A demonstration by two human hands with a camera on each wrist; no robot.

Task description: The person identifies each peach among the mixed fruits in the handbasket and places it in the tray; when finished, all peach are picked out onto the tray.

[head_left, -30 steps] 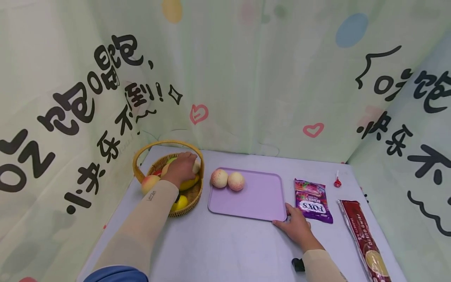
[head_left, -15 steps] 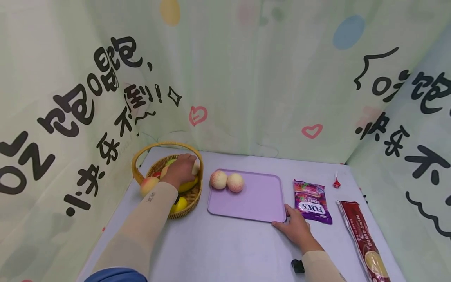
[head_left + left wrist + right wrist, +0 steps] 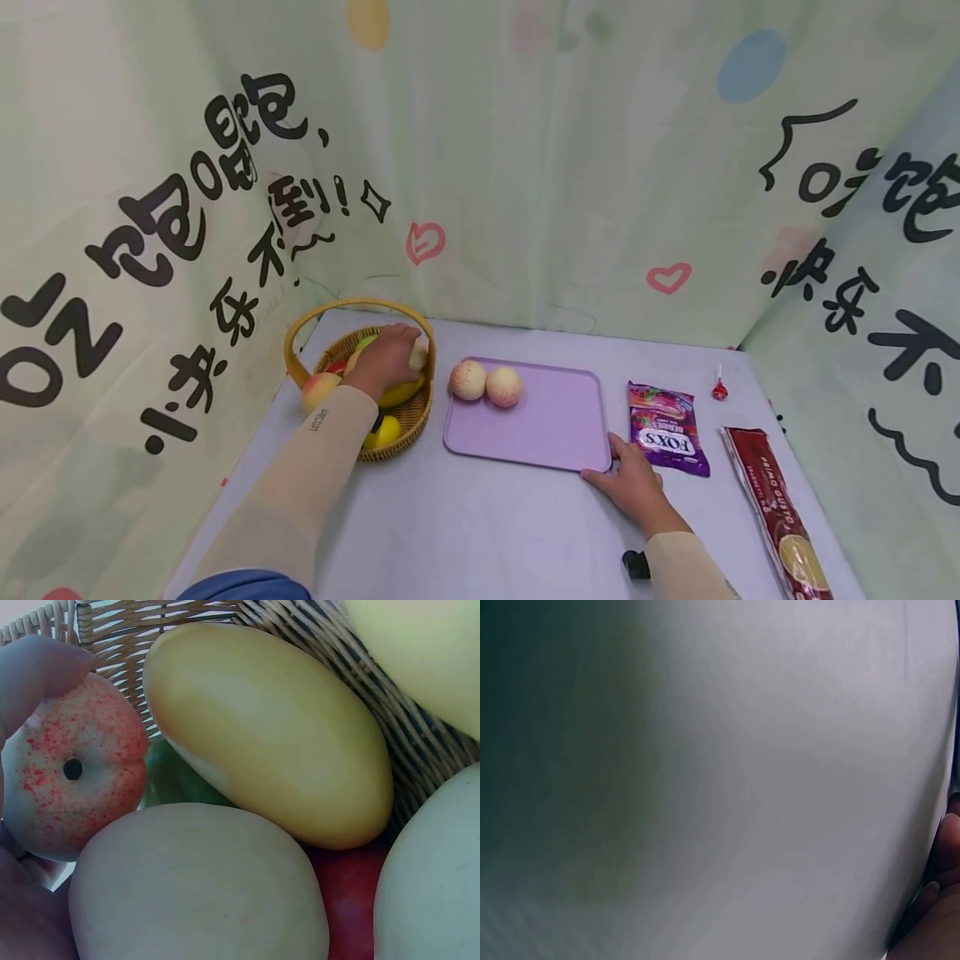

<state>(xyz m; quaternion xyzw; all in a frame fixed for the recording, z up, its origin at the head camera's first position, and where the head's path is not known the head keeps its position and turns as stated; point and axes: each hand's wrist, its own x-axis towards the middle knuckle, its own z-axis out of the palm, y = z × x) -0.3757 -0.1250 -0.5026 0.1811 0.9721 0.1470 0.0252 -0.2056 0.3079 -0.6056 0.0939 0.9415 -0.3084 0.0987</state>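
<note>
My left hand [image 3: 385, 360] reaches into a wicker basket [image 3: 412, 433] of fruit at the left. Its fingers hold a red-speckled peach [image 3: 90, 769], close to an oblong yellow fruit [image 3: 270, 735] and a pale round fruit [image 3: 199, 885]. Two more peaches, a left one [image 3: 468, 380] and a right one [image 3: 504, 387], sit at the far left corner of a purple tray [image 3: 562, 417]. At the tray's near right corner, my right hand [image 3: 633, 487] grips the edge, thumb on the front side and fingers on the right side. The right wrist view is mostly a blurred pale surface.
A tall handle [image 3: 360, 302] arches over the basket. Right of the tray lie a purple candy bag [image 3: 667, 429], a red lollipop [image 3: 720, 389] and a long dark red packet [image 3: 776, 508]. A printed curtain [image 3: 540, 167] encloses the white table [image 3: 465, 533].
</note>
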